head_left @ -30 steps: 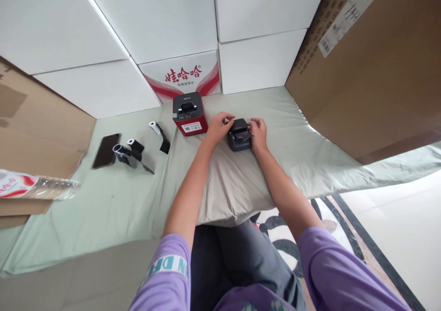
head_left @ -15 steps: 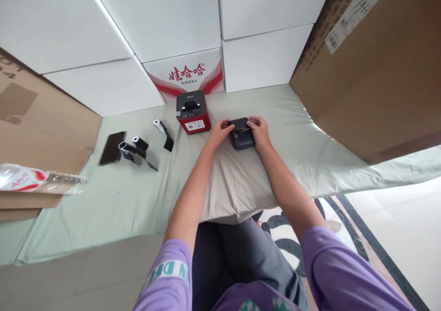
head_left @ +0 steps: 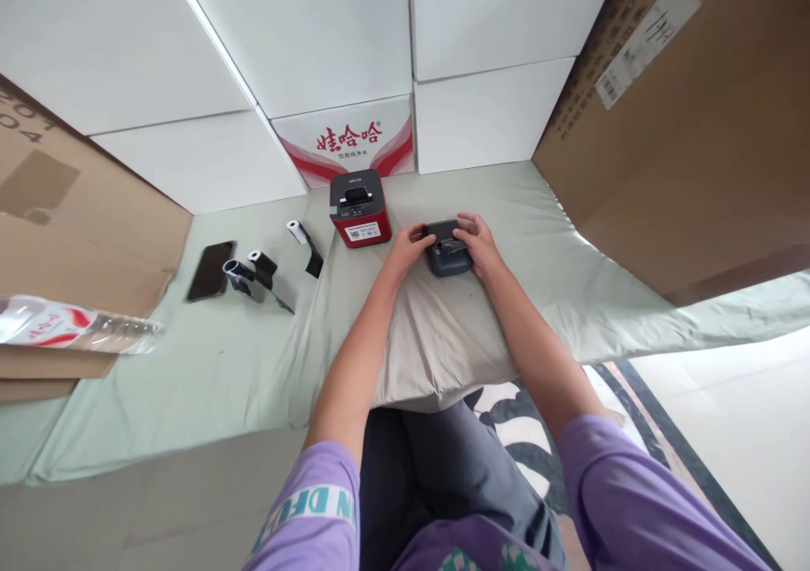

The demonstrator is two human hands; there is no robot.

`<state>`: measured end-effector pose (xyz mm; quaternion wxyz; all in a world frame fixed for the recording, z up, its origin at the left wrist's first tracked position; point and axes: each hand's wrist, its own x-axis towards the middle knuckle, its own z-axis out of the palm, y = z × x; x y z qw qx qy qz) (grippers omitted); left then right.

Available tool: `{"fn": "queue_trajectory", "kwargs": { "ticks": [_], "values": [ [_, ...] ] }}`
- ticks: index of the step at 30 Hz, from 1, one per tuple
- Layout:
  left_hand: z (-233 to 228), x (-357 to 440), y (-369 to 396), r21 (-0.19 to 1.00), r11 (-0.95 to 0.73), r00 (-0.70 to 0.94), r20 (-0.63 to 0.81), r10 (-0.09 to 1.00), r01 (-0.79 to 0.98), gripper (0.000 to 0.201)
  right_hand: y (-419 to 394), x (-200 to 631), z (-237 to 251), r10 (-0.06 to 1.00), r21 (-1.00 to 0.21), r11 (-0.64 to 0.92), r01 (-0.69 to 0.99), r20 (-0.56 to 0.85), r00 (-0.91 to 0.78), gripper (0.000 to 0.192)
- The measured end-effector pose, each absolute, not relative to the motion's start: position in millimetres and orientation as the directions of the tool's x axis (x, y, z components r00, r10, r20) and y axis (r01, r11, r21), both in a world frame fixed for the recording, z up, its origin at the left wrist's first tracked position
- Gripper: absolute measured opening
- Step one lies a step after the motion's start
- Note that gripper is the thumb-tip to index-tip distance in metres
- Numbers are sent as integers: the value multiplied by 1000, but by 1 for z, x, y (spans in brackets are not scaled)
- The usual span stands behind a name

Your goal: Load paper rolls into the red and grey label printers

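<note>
A small dark label printer (head_left: 449, 263) with rounded corners lies on the cloth-covered surface between my hands. My left hand (head_left: 410, 246) is closed on its left side, thumb on the upper edge. Gripping the right side, my right hand (head_left: 479, 245) has its thumb over the top. A short dark strip (head_left: 453, 245) sticks out across the printer's top, close to the right thumb. To the left of my hands stands a larger red and black printer (head_left: 360, 208) with a white label on its front.
Several partly unrolled black label rolls (head_left: 262, 266) and a dark phone (head_left: 212, 271) lie to the left. A plastic bottle (head_left: 82, 326) rests on cardboard at far left. White boxes (head_left: 494, 115) line the back, and a big cardboard box (head_left: 683, 158) stands at right.
My right thumb has shifted inward over the printer's top, and the dark strip now lies flatter against it. Both hands stay on the printer. The view has moved slightly.
</note>
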<state>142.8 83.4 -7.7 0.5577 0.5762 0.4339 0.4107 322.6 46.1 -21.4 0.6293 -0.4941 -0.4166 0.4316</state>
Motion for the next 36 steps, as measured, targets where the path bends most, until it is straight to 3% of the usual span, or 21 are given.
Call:
{"fn": "queue_trajectory", "kwargs": {
  "ticks": [7,10,14,18,20,26,30,36],
  "values": [
    [-21,145,75,990,-131,220,115,969,57,46,39,318,-22,889,-984,123,-125,54,454,33],
    [-19,141,71,979,-182,172,166,971,86,36,20,319,-27,888,-991,110,-74,64,455,32],
    [-5,123,71,920,-308,-39,326,945,243,30,-14,307,-34,901,-988,96,121,138,411,57],
    [10,98,73,822,-351,-291,506,812,448,29,-28,279,-31,866,-879,71,472,289,408,108],
    [15,85,76,799,-326,-390,549,739,506,28,-24,267,-25,839,-810,41,584,345,420,113],
    [15,55,95,890,-179,-613,423,667,420,30,24,259,-6,815,-780,49,624,392,427,87],
    [8,47,110,957,-164,-632,282,722,239,30,74,251,-4,801,-818,71,571,388,456,92],
    [4,42,121,984,-166,-529,175,830,65,35,110,240,-8,818,-828,-48,558,288,498,103]
  ]
}}
